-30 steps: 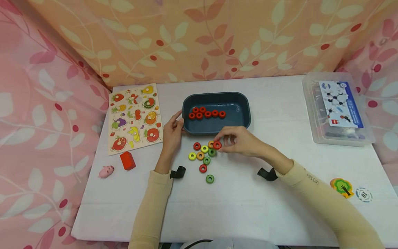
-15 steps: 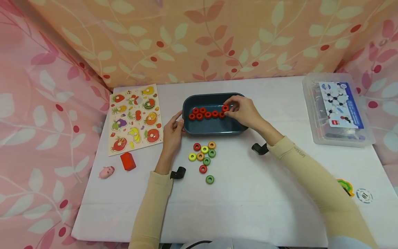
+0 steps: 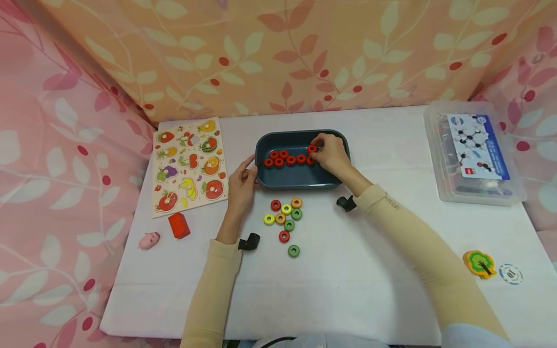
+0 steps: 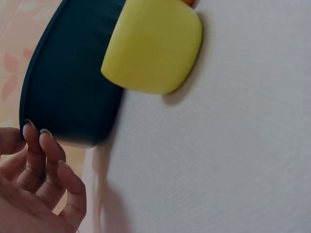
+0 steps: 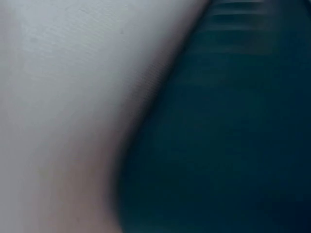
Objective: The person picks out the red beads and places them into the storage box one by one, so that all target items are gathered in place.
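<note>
A dark blue tray stands mid-table with several red rings inside, bunched from its left part to its centre right. My left hand holds the tray's left end; the left wrist view shows thumb and fingertips at its rim. Over the right part of the tray, my right hand pinches a red ring close above another red one. The right wrist view has only the blurred tray wall and white cloth, no fingers.
In front of the tray lie loose red, yellow, orange and green rings. A fruit puzzle board, red block and toy pig are left. Rightward are a plastic case, tree piece and round chip.
My right hand has carried the red ring from the loose rings in front up into the tray, then slightly left. My left hand has stayed at the tray's end.
</note>
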`<move>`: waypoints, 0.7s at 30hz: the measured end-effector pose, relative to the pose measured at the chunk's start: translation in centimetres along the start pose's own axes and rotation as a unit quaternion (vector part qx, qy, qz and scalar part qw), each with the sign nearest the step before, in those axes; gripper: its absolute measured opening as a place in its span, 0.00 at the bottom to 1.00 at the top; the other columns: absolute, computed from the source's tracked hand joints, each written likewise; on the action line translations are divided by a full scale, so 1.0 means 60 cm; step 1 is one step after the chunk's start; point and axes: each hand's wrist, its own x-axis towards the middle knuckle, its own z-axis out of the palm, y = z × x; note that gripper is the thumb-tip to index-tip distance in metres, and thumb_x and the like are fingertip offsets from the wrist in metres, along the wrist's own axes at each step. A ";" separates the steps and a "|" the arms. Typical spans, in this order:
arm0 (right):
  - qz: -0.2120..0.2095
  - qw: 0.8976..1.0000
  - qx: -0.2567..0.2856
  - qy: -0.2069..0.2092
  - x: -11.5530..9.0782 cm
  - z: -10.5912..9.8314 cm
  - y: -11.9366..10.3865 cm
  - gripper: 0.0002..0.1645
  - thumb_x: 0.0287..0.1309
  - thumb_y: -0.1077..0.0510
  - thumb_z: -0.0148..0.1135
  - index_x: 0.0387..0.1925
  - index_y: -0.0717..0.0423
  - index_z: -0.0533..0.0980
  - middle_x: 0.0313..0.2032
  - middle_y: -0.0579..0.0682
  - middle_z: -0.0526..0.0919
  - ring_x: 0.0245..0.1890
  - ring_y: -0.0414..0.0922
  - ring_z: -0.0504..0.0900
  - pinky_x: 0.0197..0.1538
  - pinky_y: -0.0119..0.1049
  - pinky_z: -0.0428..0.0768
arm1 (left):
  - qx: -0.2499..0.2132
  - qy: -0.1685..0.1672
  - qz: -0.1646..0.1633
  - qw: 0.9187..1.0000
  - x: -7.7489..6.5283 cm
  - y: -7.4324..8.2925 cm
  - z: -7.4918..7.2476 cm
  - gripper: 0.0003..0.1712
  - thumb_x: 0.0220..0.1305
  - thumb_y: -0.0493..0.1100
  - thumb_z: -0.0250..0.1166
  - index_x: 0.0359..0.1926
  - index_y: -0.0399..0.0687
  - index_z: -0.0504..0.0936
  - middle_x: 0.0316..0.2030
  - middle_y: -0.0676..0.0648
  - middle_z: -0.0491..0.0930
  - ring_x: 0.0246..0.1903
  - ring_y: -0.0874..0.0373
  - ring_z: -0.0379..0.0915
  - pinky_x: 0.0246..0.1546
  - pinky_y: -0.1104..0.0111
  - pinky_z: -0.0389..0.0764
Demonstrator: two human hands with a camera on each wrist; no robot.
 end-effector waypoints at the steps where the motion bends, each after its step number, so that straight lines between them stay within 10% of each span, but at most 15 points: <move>1: 0.001 1.000 0.002 0.001 0.000 0.001 0.001 0.17 0.57 0.64 0.70 0.49 0.61 0.80 0.46 0.58 0.84 0.39 0.51 0.83 0.44 0.45 0.81 | 0.001 0.000 0.000 1.000 -0.001 0.000 0.000 0.23 0.76 0.48 0.55 0.70 0.58 0.73 0.33 0.33 0.81 0.34 0.37 0.79 0.35 0.65 0.81; 13: -0.017 1.000 0.026 0.004 -0.008 -0.002 -0.006 0.14 0.56 0.64 0.71 0.46 0.61 0.82 0.44 0.58 0.86 0.38 0.50 0.85 0.43 0.43 0.82 | 0.011 0.007 0.003 1.000 0.001 -0.005 0.001 0.22 0.76 0.50 0.56 0.68 0.61 0.75 0.30 0.41 0.80 0.31 0.46 0.79 0.33 0.70 0.80; 21: -0.162 0.983 0.063 -0.058 -0.068 -0.001 -0.040 0.15 0.56 0.63 0.72 0.46 0.57 0.82 0.44 0.55 0.85 0.39 0.49 0.81 0.40 0.37 0.76 | 0.013 0.005 0.001 1.000 0.001 -0.003 0.001 0.22 0.77 0.49 0.55 0.68 0.62 0.74 0.30 0.40 0.80 0.32 0.46 0.79 0.34 0.69 0.79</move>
